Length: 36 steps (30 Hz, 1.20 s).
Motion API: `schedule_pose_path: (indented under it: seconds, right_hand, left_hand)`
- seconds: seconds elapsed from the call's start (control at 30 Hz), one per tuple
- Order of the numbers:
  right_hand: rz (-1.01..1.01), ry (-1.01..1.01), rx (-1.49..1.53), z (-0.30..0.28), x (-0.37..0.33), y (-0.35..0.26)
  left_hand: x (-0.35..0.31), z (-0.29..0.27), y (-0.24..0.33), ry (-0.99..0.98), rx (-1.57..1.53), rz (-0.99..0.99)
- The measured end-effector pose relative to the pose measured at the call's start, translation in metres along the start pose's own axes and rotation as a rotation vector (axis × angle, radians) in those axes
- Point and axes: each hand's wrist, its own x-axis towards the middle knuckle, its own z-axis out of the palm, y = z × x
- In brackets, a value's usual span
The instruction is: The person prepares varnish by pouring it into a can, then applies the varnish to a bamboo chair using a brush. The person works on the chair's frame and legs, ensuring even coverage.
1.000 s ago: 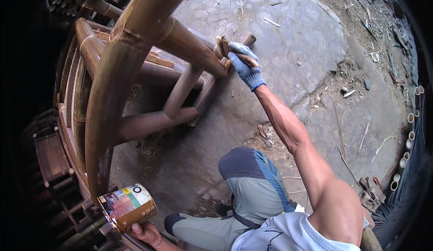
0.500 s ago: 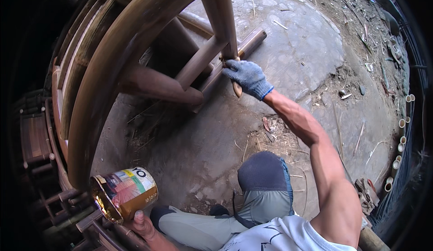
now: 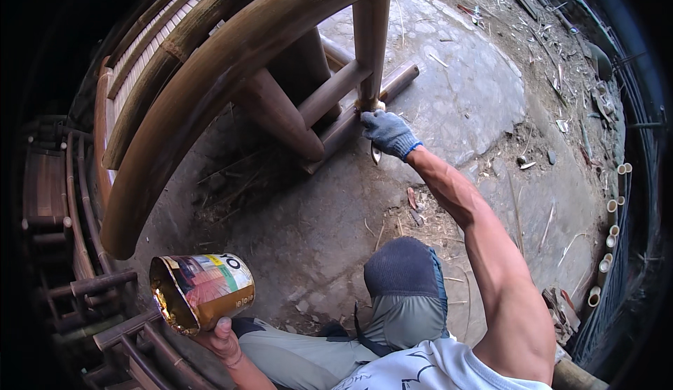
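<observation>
My right hand (image 3: 391,135), in a grey knitted glove with a blue cuff, is closed round a paintbrush; its pointed wooden handle (image 3: 376,154) sticks out below the fist, and the bristles are mostly hidden. It works at the foot of an upright post (image 3: 370,46) on a brown bamboo chair (image 3: 231,74), where the post meets the bottom rail (image 3: 399,81). Low on the left, my bare left hand (image 3: 223,342) grips a round can (image 3: 221,288) with a colourful label from beneath. The can tilts with its mouth to the left, showing a shiny golden-brown inside.
The chair's thick curved arm sweeps across the upper left. More dark bamboo furniture (image 3: 52,186) stands at the left edge. Bamboo scraps and litter (image 3: 554,95) lie on the rough ground at right, beside a row of cut bamboo ends (image 3: 611,229). My bent knee (image 3: 403,267) is in front.
The chair appears shifted right and lower in view. My right hand sits slightly lower on the post's foot, still with the brush. The can has moved slightly right and up, its mouth more visible.
</observation>
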Motion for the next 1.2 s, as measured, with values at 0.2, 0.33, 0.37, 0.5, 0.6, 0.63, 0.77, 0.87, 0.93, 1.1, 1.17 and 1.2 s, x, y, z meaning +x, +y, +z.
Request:
schedule_pose_path:
  seconds: [0.2,0.33,0.37,0.5,0.6,0.63,0.77,0.87,0.93,1.1,1.17,1.2]
  right_hand:
    - [-0.515,0.277,-0.118,-0.120,-0.003,-0.022]
    - [-0.441,0.329,-0.023,-0.172,-0.005,-0.057]
    - [-0.332,0.308,0.102,-0.172,-0.005,-0.075]
    - [-0.343,0.397,-0.118,-0.139,0.018,-0.091]
    - [-0.255,0.584,-0.056,-0.173,0.024,-0.106]
    - [-0.332,0.624,-0.134,-0.187,0.021,-0.105]
    - [-0.741,0.776,-0.384,-0.206,0.010,-0.083]
    - [-0.685,0.605,-0.356,-0.156,0.022,-0.044]
    - [-0.825,0.509,-0.443,-0.139,0.023,-0.041]
    - [-0.615,0.545,0.024,-0.171,0.036,-0.082]
    - [-0.627,0.717,0.080,-0.207,0.027,-0.090]
    - [-0.654,0.811,0.121,-0.218,0.022,-0.088]
  left_hand:
    - [-0.008,-0.004,-0.006,0.004,-0.010,-0.069]
    - [-0.002,0.008,-0.002,-0.038,-0.020,-0.077]
    - [-0.001,0.007,-0.005,-0.047,-0.004,-0.066]
    - [0.005,0.017,-0.001,-0.064,0.004,-0.067]
    - [0.001,0.004,-0.005,-0.079,0.067,-0.019]
    - [0.002,0.004,-0.004,-0.082,0.057,-0.001]
    - [-0.001,0.003,-0.003,-0.107,0.033,-0.037]
    - [-0.002,0.008,-0.005,-0.111,0.042,-0.029]
    - [0.003,0.012,0.000,-0.095,0.030,-0.009]
    - [0.001,0.025,0.007,-0.103,0.008,-0.035]
    - [-0.004,0.032,0.013,-0.084,-0.012,-0.031]
    - [-0.005,0.033,0.012,-0.079,-0.017,-0.031]
